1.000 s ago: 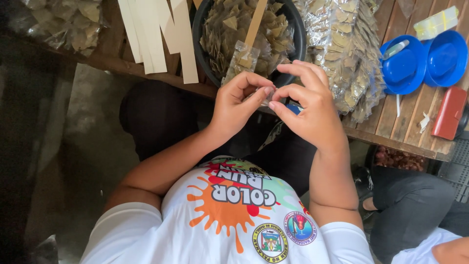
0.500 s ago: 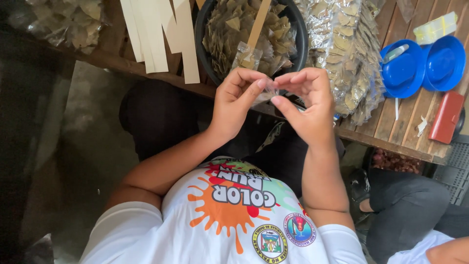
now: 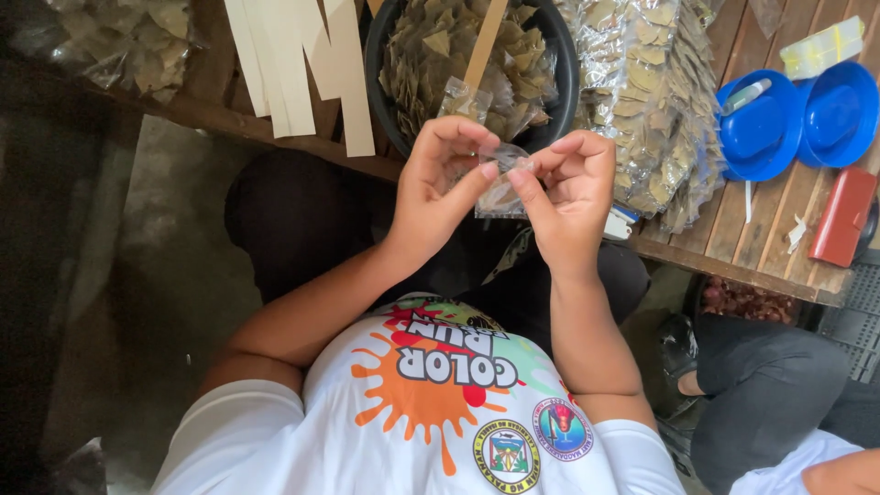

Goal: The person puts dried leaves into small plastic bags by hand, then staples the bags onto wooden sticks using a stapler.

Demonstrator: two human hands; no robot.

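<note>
Both hands [image 3: 500, 188] pinch small bag [image 3: 502, 183].

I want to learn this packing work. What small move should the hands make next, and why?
Probably pull the small clear bag open: both the left hand and right hand pinch it, it looks empty, and the black bowl of dried leaves is just beyond.

Left hand [image 3: 440, 188] and right hand [image 3: 568, 197] raised together, fingertips pinched, forearms bent inward.

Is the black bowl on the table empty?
No, the black bowl is full of dried brown leaves, and a flat wooden stick stands in them.
</note>
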